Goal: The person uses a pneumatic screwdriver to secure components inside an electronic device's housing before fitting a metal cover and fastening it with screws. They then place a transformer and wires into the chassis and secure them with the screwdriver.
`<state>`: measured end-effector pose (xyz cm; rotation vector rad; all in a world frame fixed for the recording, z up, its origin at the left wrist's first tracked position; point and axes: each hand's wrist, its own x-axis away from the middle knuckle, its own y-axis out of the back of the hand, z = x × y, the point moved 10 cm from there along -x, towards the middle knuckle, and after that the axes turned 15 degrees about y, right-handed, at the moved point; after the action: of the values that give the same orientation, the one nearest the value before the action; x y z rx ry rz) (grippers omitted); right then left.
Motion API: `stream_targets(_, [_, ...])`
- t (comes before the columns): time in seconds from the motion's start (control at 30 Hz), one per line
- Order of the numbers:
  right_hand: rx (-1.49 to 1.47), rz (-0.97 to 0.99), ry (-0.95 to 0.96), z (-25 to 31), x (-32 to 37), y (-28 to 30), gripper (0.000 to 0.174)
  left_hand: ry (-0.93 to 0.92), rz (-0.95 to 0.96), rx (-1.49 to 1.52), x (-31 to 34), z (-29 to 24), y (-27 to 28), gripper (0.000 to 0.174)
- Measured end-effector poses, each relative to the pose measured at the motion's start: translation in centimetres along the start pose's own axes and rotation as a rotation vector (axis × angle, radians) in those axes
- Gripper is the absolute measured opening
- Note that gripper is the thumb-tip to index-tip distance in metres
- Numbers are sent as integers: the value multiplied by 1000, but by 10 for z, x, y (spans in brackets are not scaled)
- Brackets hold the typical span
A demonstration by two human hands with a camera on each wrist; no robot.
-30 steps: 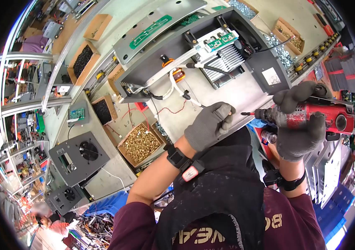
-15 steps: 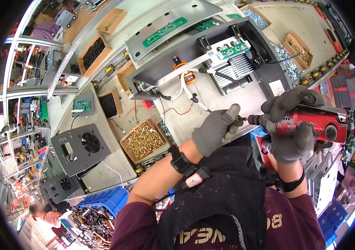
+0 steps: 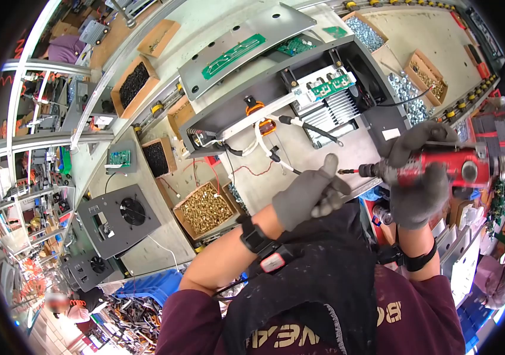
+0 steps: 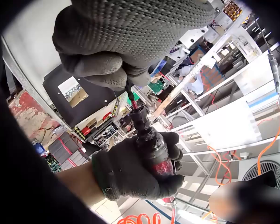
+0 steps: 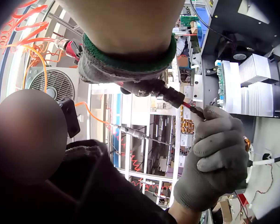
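My gloved right hand (image 3: 419,198) grips a red air screwdriver (image 3: 465,168), held sideways above the bench's front edge. Its thin bit (image 5: 191,108) points toward my left hand (image 3: 309,198). The gloved left fingers are curled, with thumb and forefinger pinching the bit's dark tip; whatever sits at the very end is hidden between them. Beyond the hands lies an open dark grey metal case (image 3: 377,127). Inside it are a finned heat sink (image 3: 330,118), a green circuit board (image 3: 329,86), an orange-wound coil (image 3: 255,108) and a black-ended cable (image 3: 311,128).
A cardboard box of brass fasteners (image 3: 205,207) stands left of the case. Boxes of black screws (image 3: 134,86) and silver screws (image 3: 364,34) lie farther back. A flat panel (image 3: 243,44) leans behind the case. A fan panel (image 3: 119,220) rests at the left. Coiled orange hose (image 5: 25,28) hangs nearby.
The screwdriver and left hand have come together, so the bit's tip now meets the left fingers. The left thumb has lifted upright. The head view has shifted slightly.
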<state>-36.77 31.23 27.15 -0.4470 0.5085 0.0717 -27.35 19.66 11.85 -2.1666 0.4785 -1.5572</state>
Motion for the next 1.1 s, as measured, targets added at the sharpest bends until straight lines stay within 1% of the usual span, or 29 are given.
stream_targets(0.03, [-6,-63,-26,-6,-5,12,45,1,1,-1,-2,4,9,51])
stream_targets(0.07, [-13,-125,-50,-13,-10,25,40,-348,-355,-323,9,-24,41,49])
stream_targets(0.1, [-11,-126,-52,-18,-16,33,40,-695,-711,-642,40,-48,50,46])
stream_targets(0.17, [-193,-297,-157,-42,-22,57,32,-1041,-1142,-1018,101,-80,35,42])
stream_targets(0.2, [-210,-291,-112,-44,-28,55,26,-1037,-1146,-1017,103,-91,39,42])
stream_targets(0.27, [-207,-325,-138,-57,-32,59,25,-1300,-1406,-1296,122,-108,20,40])
stream_targets(0.3, [-199,-360,-156,-62,-31,64,25,-1296,-1408,-1296,120,-113,22,40])
stream_targets(0.33, [-310,-302,-195,-68,-32,58,24,-1253,-1373,-1330,112,-118,23,41])
stream_targets(0.37, [-308,-303,-198,-69,-32,59,24,-1209,-1337,-1363,103,-123,24,41])
stream_targets(0.4, [-307,-299,-214,-72,-32,58,24,-1282,-1318,-1376,101,-125,22,40])
stream_targets(0.43, [-306,-295,-229,-75,-32,57,24,-1280,-1316,-1375,98,-127,24,40])
stream_targets(0.5, [-244,-281,-212,-75,-35,53,24,-1247,-1218,-1440,83,-128,23,38])
stream_targets(0.53, [-184,-263,-196,-74,-37,52,25,-1249,-1216,-1436,80,-129,25,38])
stream_targets(0.6, [-180,-234,-201,-78,-40,46,26,-1268,-1130,-1395,73,-128,28,28])
stream_targets(0.63, [-181,-206,-205,-80,-41,42,27,-1266,-1135,-1390,71,-129,29,28])
stream_targets(0.67, [-183,-199,-208,-85,-43,39,27,-1305,-1114,-1317,72,-131,30,24])
stream_targets(0.7, [-172,-131,-166,-85,-49,32,28,-1345,-1091,-1244,73,-133,31,23])
stream_targets(0.73, [-161,-63,-125,-86,-54,25,29,-1345,-1100,-1238,69,-134,31,23])
stream_targets(0.77, [-163,-56,-128,-89,-58,20,29,-1393,-1100,-1134,72,-135,35,23])
stream_targets(0.8, [-142,11,-85,-88,-65,10,30,-1439,-1098,-1030,74,-136,39,25])
stream_targets(0.83, [-121,78,-42,-86,-70,0,31,-1438,-1103,-1025,70,-137,39,25])
stream_targets(0.87, [-148,35,-37,-89,-74,-2,33,-1453,-1145,-951,70,-137,43,26])
stream_targets(0.9, [-149,39,-40,-93,-77,-7,33,-1467,-1186,-877,71,-137,47,26])
stream_targets(0.93, [-130,59,-39,-97,-80,-11,34,-1477,-1183,-837,69,-138,49,25])
stream_targets(1.03, [-134,95,-20,-111,-88,-18,35,-1454,-1212,-796,63,-138,55,25])
stream_targets(1.1, [-119,155,18,-116,-91,-22,35,-1439,-1208,-798,61,-137,56,26])
